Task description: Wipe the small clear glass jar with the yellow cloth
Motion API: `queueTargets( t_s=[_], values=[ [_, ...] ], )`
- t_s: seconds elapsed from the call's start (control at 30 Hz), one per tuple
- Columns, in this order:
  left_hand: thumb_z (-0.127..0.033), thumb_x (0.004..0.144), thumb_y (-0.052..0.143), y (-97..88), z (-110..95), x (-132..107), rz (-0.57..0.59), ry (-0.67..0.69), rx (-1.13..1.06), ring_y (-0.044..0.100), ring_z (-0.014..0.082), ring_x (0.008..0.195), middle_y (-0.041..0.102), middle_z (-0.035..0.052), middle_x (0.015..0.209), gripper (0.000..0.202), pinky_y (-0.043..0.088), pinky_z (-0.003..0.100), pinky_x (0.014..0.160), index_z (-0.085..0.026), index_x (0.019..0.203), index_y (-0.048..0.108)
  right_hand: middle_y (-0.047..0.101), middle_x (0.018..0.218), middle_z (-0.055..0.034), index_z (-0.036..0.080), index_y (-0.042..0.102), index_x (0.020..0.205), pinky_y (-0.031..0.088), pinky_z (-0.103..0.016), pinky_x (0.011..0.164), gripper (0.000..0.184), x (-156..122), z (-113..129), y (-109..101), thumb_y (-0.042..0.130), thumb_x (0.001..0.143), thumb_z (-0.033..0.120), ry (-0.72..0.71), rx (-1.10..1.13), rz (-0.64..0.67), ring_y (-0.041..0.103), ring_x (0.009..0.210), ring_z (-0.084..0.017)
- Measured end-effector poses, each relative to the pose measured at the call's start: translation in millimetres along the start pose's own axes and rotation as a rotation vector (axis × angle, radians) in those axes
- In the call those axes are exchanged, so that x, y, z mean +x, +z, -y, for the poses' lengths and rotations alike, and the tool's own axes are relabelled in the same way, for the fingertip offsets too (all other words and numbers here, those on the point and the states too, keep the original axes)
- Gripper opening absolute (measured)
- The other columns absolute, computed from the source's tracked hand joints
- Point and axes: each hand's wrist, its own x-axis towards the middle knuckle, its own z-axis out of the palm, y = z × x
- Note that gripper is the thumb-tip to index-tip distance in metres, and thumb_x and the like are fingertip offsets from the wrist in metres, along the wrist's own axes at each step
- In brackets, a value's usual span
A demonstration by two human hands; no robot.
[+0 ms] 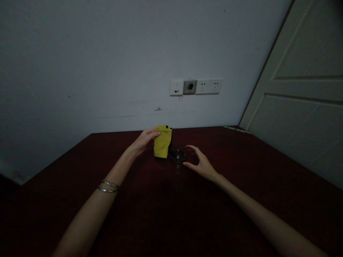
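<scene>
My left hand (146, 139) pinches the upper left edge of a yellow cloth (162, 143) with dark trim, which hangs upright over the table. Just right of the cloth stands a small clear glass bowl (178, 156), dim against the dark wood. My right hand (200, 163) is beside the bowl's right side, thumb and fingers spread apart in a curve toward it. Whether the right fingertips touch the glass I cannot tell. Two silvery bangles (108, 186) sit on my left wrist.
The dark red wooden table (171, 214) reaches back to a pale wall (120, 64). Sockets and a switch plate (209, 86) are set in the wall. A pale panelled door (300, 107) slants along the right side. A thin printed strip (237, 129) lies at the table's back right edge.
</scene>
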Motion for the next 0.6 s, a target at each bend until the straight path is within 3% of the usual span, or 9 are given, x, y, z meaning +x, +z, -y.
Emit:
queueTargets(
  t_s=[0.1, 0.23, 0.4, 0.6],
  values=[
    [-0.029, 0.076, 0.06, -14.9, 15, 10, -0.154, -0.19, -0.326, 0.066, 0.0193, 0.076, 0.07, 0.0102, 0.085, 0.025, 0.053, 0.029, 0.071, -0.011, 0.092, 0.065, 0.04, 0.141, -0.016, 0.022, 0.03, 0.138, 0.037, -0.047, 0.104, 0.085, 2, -16, 10, 0.074, 0.068, 0.043, 0.037, -0.016, 0.058, 0.043, 0.127, -0.028],
    [-0.033, 0.083, 0.048, -33.2, 37, 18, -0.243, -0.207, -0.329, 0.065, 0.015, 0.063, 0.067, 0.0047, 0.068, 0.021, 0.054, 0.027, 0.065, -0.015, 0.084, 0.06, 0.03, 0.146, -0.0199, 0.02, 0.018, 0.143, 0.033, -0.046, 0.106, 0.097, 2, -24, 25, 0.074, 0.068, 0.045, 0.065, -0.032, 0.082, 0.036, 0.132, -0.029],
    [-0.035, 0.077, 0.053, -42.6, 55, 21, -0.27, -0.164, -0.178, 0.065, 0.0188, 0.061, 0.066, 0.0053, 0.066, 0.021, 0.056, 0.034, 0.063, -0.015, 0.08, 0.059, 0.035, 0.143, -0.022, 0.02, 0.009, 0.146, 0.034, -0.048, 0.105, 0.104, 3, -24, 29, 0.073, 0.067, 0.046, 0.127, -0.043, 0.09, 0.04, 0.13, -0.029],
    [-0.024, 0.068, 0.065, -17.8, 67, 22, -0.214, 0.048, 0.206, 0.066, 0.0212, 0.082, 0.07, 0.0072, 0.091, 0.027, 0.052, 0.038, 0.082, -0.015, 0.094, 0.064, 0.044, 0.138, -0.0201, 0.018, 0.012, 0.145, 0.034, -0.047, 0.105, 0.099, 4, -22, 28, 0.071, 0.071, 0.044, 0.155, -0.041, 0.115, 0.045, 0.126, -0.028]
  ],
)
